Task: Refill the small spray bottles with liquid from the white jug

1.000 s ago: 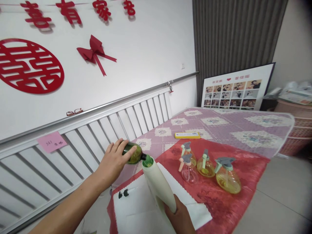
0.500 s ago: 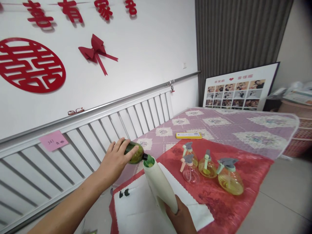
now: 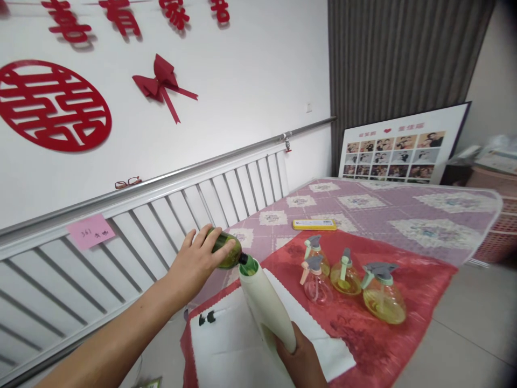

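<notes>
My left hand is wrapped over a dark green bottle tipped on its side, its black neck pointing down to the right. That neck meets the green mouth of a long pale-green bottle; whether liquid is flowing I cannot make out. Lower down, my right hand grips the pale bottle's lower part and keeps it slanted. Beneath it lies a white cloth with two small dark pieces. To the right are several clear spray bottles: a large one, a middle one and a pink-triggered one.
A red cloth lies over the patterned tablecloth. Beyond it is a yellow-edged flat box. A white radiator with a pink note runs along the left wall. A photo board leans behind the table.
Both hands and bottles keep nearly the same pose. The dark green bottle has shifted slightly right and down, its neck still at the pale bottle's mouth. The whole view has shifted a little.
</notes>
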A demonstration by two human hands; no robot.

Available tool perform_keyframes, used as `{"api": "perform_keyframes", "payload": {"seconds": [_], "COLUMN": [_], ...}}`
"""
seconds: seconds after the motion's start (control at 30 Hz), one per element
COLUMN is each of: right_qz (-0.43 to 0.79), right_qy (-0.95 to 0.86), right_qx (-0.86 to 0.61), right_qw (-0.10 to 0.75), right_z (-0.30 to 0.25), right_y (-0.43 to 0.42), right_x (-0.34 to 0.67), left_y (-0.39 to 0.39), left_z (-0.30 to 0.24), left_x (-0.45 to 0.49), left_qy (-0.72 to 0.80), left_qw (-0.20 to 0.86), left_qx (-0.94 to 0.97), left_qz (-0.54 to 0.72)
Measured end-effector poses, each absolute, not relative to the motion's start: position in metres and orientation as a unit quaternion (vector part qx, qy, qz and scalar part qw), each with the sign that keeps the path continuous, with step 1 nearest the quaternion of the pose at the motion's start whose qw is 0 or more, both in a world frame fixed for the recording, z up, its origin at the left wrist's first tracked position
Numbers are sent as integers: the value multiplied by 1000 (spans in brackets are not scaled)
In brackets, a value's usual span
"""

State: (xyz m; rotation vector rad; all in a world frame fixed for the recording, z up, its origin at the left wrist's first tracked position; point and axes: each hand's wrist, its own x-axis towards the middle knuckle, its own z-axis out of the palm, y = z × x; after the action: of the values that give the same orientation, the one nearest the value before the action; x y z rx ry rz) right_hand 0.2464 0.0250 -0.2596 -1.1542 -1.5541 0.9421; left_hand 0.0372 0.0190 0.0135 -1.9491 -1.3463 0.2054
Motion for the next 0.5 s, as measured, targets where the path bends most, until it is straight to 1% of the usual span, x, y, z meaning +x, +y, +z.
{"api": "perform_keyframes", "payload": {"seconds": [0.27, 0.5], "right_qz": [380, 370], "right_qy": [-648, -646], "right_qx": [-478, -476], "right_qw": [455, 469], "right_z": [-259, -258], "right_y": [26, 25], "right_x": [247, 247], "left_y": [19, 19], "left_z": [17, 23], "left_x": [39, 43], "left_qy": [-523, -517], "left_qw": [361, 353], "left_qx": [-769, -775], "left_qz": [76, 93]}}
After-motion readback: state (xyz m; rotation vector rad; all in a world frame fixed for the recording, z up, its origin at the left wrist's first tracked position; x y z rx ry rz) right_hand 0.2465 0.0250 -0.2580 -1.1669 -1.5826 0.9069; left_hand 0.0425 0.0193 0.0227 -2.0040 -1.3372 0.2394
